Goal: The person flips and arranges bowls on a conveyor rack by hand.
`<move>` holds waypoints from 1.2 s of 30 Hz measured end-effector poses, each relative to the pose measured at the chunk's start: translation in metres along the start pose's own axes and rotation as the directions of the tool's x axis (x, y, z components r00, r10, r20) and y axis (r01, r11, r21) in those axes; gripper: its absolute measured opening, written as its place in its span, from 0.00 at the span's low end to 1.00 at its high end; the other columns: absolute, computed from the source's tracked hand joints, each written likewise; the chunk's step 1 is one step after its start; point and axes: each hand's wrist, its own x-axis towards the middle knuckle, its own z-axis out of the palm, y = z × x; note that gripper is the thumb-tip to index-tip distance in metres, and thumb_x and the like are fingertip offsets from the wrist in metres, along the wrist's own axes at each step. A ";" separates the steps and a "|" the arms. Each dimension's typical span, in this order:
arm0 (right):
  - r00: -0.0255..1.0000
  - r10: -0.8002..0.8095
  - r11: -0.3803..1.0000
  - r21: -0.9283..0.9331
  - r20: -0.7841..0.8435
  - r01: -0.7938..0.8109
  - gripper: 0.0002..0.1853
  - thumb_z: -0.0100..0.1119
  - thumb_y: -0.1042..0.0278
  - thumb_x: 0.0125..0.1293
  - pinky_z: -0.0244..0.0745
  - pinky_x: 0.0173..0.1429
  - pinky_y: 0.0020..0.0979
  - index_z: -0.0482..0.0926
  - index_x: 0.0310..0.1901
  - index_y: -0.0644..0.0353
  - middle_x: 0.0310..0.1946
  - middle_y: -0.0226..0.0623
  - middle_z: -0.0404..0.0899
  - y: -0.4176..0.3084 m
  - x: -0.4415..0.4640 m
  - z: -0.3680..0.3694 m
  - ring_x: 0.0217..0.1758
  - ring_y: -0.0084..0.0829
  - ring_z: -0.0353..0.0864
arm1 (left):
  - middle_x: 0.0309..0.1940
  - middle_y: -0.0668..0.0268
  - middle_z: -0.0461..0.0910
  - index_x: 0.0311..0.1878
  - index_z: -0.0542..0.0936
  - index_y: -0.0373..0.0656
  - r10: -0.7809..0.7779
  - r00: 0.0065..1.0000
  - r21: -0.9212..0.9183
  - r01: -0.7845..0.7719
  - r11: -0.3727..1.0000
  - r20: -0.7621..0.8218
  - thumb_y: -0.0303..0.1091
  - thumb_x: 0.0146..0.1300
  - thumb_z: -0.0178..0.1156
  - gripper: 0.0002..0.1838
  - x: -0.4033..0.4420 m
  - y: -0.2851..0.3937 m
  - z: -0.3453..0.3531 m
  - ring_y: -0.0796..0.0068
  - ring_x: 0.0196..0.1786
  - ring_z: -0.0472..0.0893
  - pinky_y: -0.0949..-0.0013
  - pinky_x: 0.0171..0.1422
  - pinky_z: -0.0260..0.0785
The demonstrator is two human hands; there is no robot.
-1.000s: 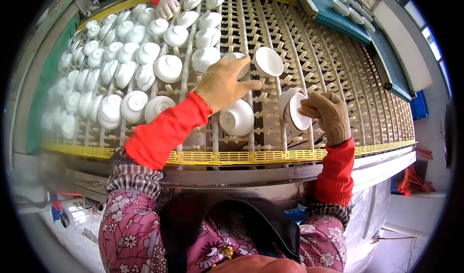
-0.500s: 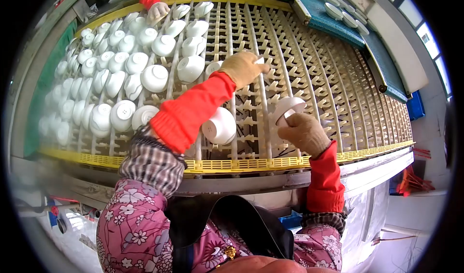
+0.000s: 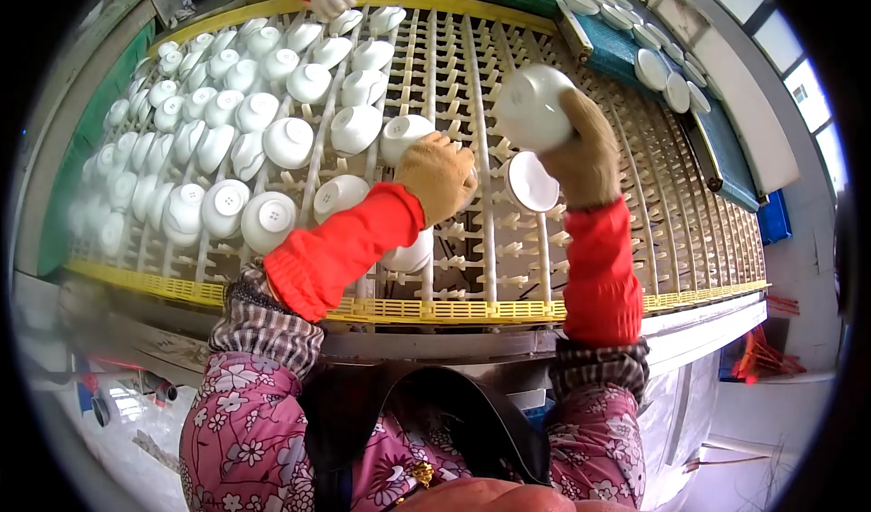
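My right hand (image 3: pixel 585 149), in a tan glove, grips a white bowl (image 3: pixel 533 107) by its right side, raised above the pegged rack (image 3: pixel 490 240). Just below it, another white bowl (image 3: pixel 533 182) leans on the pegs with its inside showing. My left hand (image 3: pixel 437 176), gloved too, is closed over the rack; what its fingers hold, if anything, is mostly hidden. Directly above that hand rests a bowl (image 3: pixel 405 136) with its base showing, and a further bowl (image 3: pixel 410 253) is partly covered by my left sleeve.
Rows of white bowls (image 3: pixel 288 142) fill the rack's left part. A co-worker's gloved hand (image 3: pixel 332 1) touches a bowl at the far edge. A teal conveyor (image 3: pixel 726 145) at the upper right carries more bowls. A yellow strip (image 3: pixel 435 311) edges the rack's near side.
My right hand has risen with a bowl. My left hand has come down and slightly left. A bowl facing the right stands uncovered between them. More bowls show on the conveyor.
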 end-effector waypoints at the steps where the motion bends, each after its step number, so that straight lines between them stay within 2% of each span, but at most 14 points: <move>1: 0.998 0.030 0.999 -0.028 0.048 -0.029 0.21 0.74 0.85 0.63 0.88 0.54 0.46 0.88 0.58 0.58 0.49 0.51 0.91 0.010 0.004 0.014 0.50 0.54 0.92 | 0.40 0.56 0.87 0.48 0.86 0.38 0.013 1.000 0.006 -0.013 1.000 -0.008 0.41 0.68 0.73 0.16 -0.001 0.004 -0.004 0.54 0.49 0.87 0.52 0.60 0.81; 3: 0.950 0.174 0.985 -0.057 0.258 -0.165 0.18 0.68 0.87 0.67 0.88 0.55 0.46 0.88 0.55 0.58 0.50 0.50 0.91 0.030 0.001 0.043 0.51 0.52 0.92 | 0.41 0.54 0.86 0.53 0.86 0.36 0.112 0.993 0.034 -0.111 0.993 -0.041 0.47 0.65 0.77 0.24 -0.012 0.005 -0.014 0.51 0.50 0.86 0.51 0.62 0.80; 4: 0.968 -0.038 0.999 -0.018 0.248 0.044 0.11 0.64 0.83 0.72 0.86 0.53 0.46 0.85 0.51 0.59 0.46 0.49 0.90 0.028 0.000 0.044 0.49 0.51 0.92 | 0.42 0.53 0.86 0.54 0.86 0.36 0.152 0.983 0.060 -0.147 0.987 -0.098 0.49 0.64 0.78 0.27 -0.021 0.007 -0.022 0.50 0.51 0.86 0.50 0.62 0.80; 5: 0.897 0.046 0.982 -0.187 0.439 0.041 0.07 0.67 0.66 0.76 0.84 0.51 0.50 0.84 0.47 0.59 0.41 0.48 0.88 0.025 -0.009 0.034 0.47 0.53 0.91 | 0.42 0.52 0.85 0.55 0.86 0.36 0.187 0.970 0.089 -0.175 0.981 -0.156 0.51 0.63 0.80 0.29 -0.032 0.010 -0.030 0.48 0.52 0.86 0.50 0.63 0.80; 7: 0.659 0.503 0.847 -0.170 0.559 -0.503 0.18 0.71 0.50 0.73 0.83 0.50 0.50 0.84 0.45 0.59 0.39 0.49 0.88 -0.006 -0.019 0.014 0.46 0.55 0.91 | 0.48 0.49 0.85 0.61 0.85 0.34 0.031 0.990 0.006 -0.032 0.999 0.138 0.57 0.59 0.82 0.38 -0.064 0.022 -0.056 0.45 0.56 0.86 0.47 0.67 0.80; 14: 0.514 0.576 0.815 -0.496 0.635 -0.300 0.23 0.78 0.47 0.67 0.90 0.48 0.48 0.94 0.47 0.62 0.33 0.49 0.93 -0.005 -0.079 -0.023 0.41 0.49 0.96 | 0.72 0.43 0.79 0.81 0.75 0.35 -0.217 0.925 0.051 0.212 0.976 0.313 0.62 0.44 0.89 0.64 -0.093 0.049 -0.090 0.42 0.73 0.82 0.45 0.87 0.67; 18: 0.377 0.746 0.306 0.220 0.550 -0.926 0.19 0.77 0.57 0.75 0.93 0.50 0.41 0.90 0.60 0.59 0.46 0.53 0.95 0.001 -0.101 -0.031 0.44 0.42 0.98 | 0.74 0.45 0.80 0.83 0.74 0.40 -0.338 0.885 0.141 0.309 0.941 0.320 0.54 0.45 0.90 0.62 -0.085 0.059 -0.086 0.44 0.75 0.82 0.48 0.87 0.67; 20: 0.891 0.237 0.893 0.274 0.388 -0.357 0.25 0.75 0.55 0.77 0.95 0.56 0.43 0.85 0.66 0.63 0.52 0.54 0.94 0.002 -0.107 -0.034 0.47 0.45 0.97 | 0.74 0.48 0.81 0.84 0.74 0.41 -0.342 0.892 0.185 0.298 0.937 0.297 0.54 0.45 0.90 0.62 -0.083 0.054 -0.076 0.45 0.73 0.82 0.49 0.87 0.68; 22: 0.446 0.537 0.040 0.507 0.716 -0.861 0.24 0.73 0.60 0.80 0.97 0.60 0.44 0.81 0.69 0.61 0.59 0.56 0.91 -0.036 -0.094 -0.039 0.55 0.48 0.96 | 0.71 0.50 0.83 0.81 0.76 0.39 -0.303 0.935 0.221 0.261 0.940 0.185 0.51 0.47 0.89 0.58 -0.084 0.043 -0.059 0.46 0.70 0.83 0.50 0.84 0.71; 23: 0.159 0.609 -0.402 0.476 0.777 -0.782 0.23 0.72 0.63 0.81 0.97 0.62 0.44 0.80 0.71 0.60 0.62 0.57 0.90 -0.055 -0.087 -0.042 0.58 0.50 0.95 | 0.71 0.50 0.83 0.81 0.76 0.39 -0.296 0.933 0.185 0.260 0.948 0.205 0.49 0.48 0.89 0.56 -0.085 0.039 -0.062 0.46 0.70 0.83 0.50 0.82 0.72; 27: 0.395 0.539 0.180 0.356 0.744 -0.917 0.30 0.74 0.56 0.80 0.95 0.64 0.37 0.83 0.68 0.77 0.60 0.51 0.90 -0.034 -0.117 -0.058 0.58 0.40 0.96 | 0.70 0.53 0.85 0.78 0.79 0.37 -0.302 0.906 0.149 0.268 0.952 0.296 0.43 0.56 0.86 0.48 -0.089 0.029 -0.086 0.44 0.69 0.83 0.50 0.78 0.76; 31: 0.385 0.753 0.121 0.462 0.533 -0.878 0.25 0.73 0.64 0.81 0.93 0.66 0.35 0.84 0.68 0.76 0.57 0.47 0.91 -0.031 -0.126 -0.082 0.59 0.36 0.96 | 0.70 0.56 0.87 0.77 0.81 0.38 -0.366 0.895 0.118 0.347 0.931 0.256 0.45 0.58 0.86 0.45 -0.097 0.032 -0.108 0.45 0.68 0.83 0.49 0.77 0.76; 32: 0.595 0.668 0.470 0.368 0.446 -0.803 0.24 0.71 0.64 0.82 0.93 0.65 0.34 0.85 0.68 0.75 0.56 0.46 0.91 -0.017 -0.141 -0.085 0.59 0.35 0.95 | 0.70 0.56 0.87 0.77 0.81 0.38 -0.380 0.893 0.098 0.368 0.925 0.242 0.46 0.58 0.86 0.45 -0.094 0.042 -0.114 0.45 0.68 0.83 0.49 0.77 0.76; 36: 0.562 0.714 0.559 0.143 0.418 -0.817 0.24 0.70 0.57 0.82 0.83 0.59 0.31 0.89 0.69 0.66 0.50 0.37 0.95 -0.033 -0.133 -0.092 0.53 0.24 0.90 | 0.54 0.58 0.90 0.64 0.86 0.40 -0.274 0.939 -0.080 0.295 0.952 0.207 0.53 0.53 0.88 0.40 -0.089 0.094 -0.111 0.49 0.61 0.84 0.49 0.68 0.78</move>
